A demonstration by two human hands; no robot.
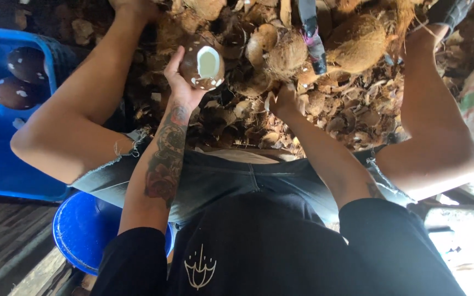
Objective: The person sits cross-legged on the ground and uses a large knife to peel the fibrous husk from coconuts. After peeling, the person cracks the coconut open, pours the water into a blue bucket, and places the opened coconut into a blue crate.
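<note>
Husk scraps (325,115) and broken shell cover the ground from ten to two o'clock, with several whole brown coconuts (357,41) heaped on them near one o'clock. At about eleven o'clock the left hand (178,82) is raised, its fingers wrapped around a partly peeled coconut (203,67), dark brown with a white patch of flesh showing on its upper face. Just right of centre, toward twelve o'clock, the right hand (284,101) sits low against the scraps, fingers curled; whether it grips anything cannot be told from this angle. Above it, at twelve o'clock, an upright dark blade (312,35) with a pink band stands among the coconuts, apart from both hands. At nine o'clock a blue crate (6,159) holds a few peeled dark coconuts (15,90) flecked with white. At seven o'clock a blue bucket (80,230) sits beside the person's left knee.
</note>
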